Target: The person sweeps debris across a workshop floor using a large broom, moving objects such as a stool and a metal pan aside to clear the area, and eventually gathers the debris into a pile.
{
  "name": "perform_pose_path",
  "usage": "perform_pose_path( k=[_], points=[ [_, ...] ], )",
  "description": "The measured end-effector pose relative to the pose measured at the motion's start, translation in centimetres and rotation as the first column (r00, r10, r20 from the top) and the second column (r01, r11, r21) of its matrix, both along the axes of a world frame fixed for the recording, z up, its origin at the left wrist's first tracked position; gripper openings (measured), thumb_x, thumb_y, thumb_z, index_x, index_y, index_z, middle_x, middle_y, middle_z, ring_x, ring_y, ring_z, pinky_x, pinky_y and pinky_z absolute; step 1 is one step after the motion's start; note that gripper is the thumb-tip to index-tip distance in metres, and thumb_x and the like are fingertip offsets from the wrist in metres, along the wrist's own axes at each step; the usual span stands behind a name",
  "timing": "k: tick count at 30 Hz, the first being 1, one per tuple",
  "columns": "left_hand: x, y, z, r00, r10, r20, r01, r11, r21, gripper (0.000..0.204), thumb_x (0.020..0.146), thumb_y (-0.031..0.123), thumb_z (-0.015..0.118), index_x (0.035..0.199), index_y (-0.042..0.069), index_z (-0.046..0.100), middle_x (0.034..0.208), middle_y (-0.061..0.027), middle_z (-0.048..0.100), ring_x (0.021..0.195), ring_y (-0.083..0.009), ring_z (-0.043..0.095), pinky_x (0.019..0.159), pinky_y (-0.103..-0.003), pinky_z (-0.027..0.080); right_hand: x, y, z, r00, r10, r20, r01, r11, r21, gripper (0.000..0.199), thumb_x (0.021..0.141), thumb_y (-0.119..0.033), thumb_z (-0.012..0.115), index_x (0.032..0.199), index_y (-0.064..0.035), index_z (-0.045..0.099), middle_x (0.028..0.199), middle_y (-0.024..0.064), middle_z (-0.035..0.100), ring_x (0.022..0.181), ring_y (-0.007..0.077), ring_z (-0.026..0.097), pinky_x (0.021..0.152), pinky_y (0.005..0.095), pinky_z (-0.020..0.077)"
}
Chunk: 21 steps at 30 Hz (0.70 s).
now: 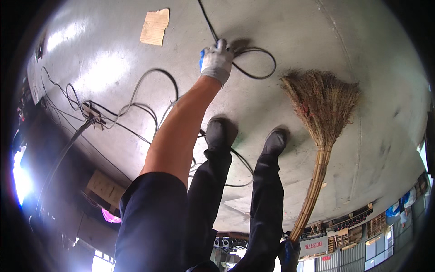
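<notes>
Tan cardboard [154, 27] lies left of our gloved left hand [217, 61], which pinches a black cable [207, 20] well inside the edges of the floor [389, 113]. Rightward, our right hand [289, 255] grips a straw broom [320, 156], bristles [322, 102] between cable and the floor's right edge.

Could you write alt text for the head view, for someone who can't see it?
A person's gloved left hand holds a black cable over a grey floor; the right hand grips a twig broom. More cables lie around the feet and to the left; a piece of cardboard lies ahead.
</notes>
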<state>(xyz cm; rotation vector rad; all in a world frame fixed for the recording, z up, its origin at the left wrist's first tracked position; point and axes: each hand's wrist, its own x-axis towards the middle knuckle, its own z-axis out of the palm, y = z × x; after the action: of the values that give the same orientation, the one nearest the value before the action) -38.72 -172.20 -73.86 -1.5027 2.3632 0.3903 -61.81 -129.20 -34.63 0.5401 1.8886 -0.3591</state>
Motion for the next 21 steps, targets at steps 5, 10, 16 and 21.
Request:
perform_pose_path(
  k=[5,10,16,21],
  points=[
    [2.9,1.9,3.4,0.995,-0.078,-0.062,0.088,0.979,0.186,0.023,0.077,0.014,0.050,0.099,0.012,0.056,0.099,-0.0097,0.054,0.073,-0.0284,0.061,0.059,-0.042,0.050,-2.4,4.5,1.4,0.864,0.503,-0.023,-0.497,0.845,-0.199,0.025,0.083,-0.004,0.052,0.106,0.0027,0.048,0.068,0.0058,0.053,0.050,0.0116,0.051,0.038,0.0216,0.0406],
    [8.7,3.8,18.1,0.976,0.159,-0.152,-0.124,0.968,0.217,0.020,0.077,0.017,0.052,0.095,0.008,0.050,0.084,-0.0148,0.055,0.068,-0.0349,0.058,0.058,-0.044,0.048,-0.3,-2.3,4.2,0.961,0.183,-0.207,-0.187,0.982,0.005,0.030,0.079,-0.006,0.057,0.106,-0.0010,0.047,0.062,0.0041,0.050,0.044,0.0119,0.048,0.036,0.0231,0.0389],
    [20.1,8.6,34.2,0.945,0.328,0.007,-0.325,0.938,-0.119,0.013,0.070,0.012,0.060,0.080,0.010,0.052,0.075,-0.0100,0.055,0.063,-0.0322,0.056,0.053,-0.042,0.046,0.9,-13.2,5.5,0.748,0.661,-0.058,-0.657,0.726,-0.204,0.042,0.077,-0.025,0.063,0.107,0.0019,0.050,0.064,0.0078,0.058,0.054,0.0133,0.058,0.047,0.0279,0.0449],
    [28.6,12.1,41.7,0.837,0.480,0.264,-0.453,0.877,-0.158,0.016,0.072,0.011,0.055,0.087,0.009,0.051,0.078,-0.0135,0.056,0.066,-0.0350,0.056,0.055,-0.045,0.045,6.6,-26.5,-2.6,0.398,0.883,-0.248,-0.819,0.220,-0.530,0.053,0.078,-0.041,0.059,0.112,-0.0028,0.049,0.091,0.0220,0.061,0.082,0.0358,0.061,0.069,0.0404,0.0480]
  ],
)
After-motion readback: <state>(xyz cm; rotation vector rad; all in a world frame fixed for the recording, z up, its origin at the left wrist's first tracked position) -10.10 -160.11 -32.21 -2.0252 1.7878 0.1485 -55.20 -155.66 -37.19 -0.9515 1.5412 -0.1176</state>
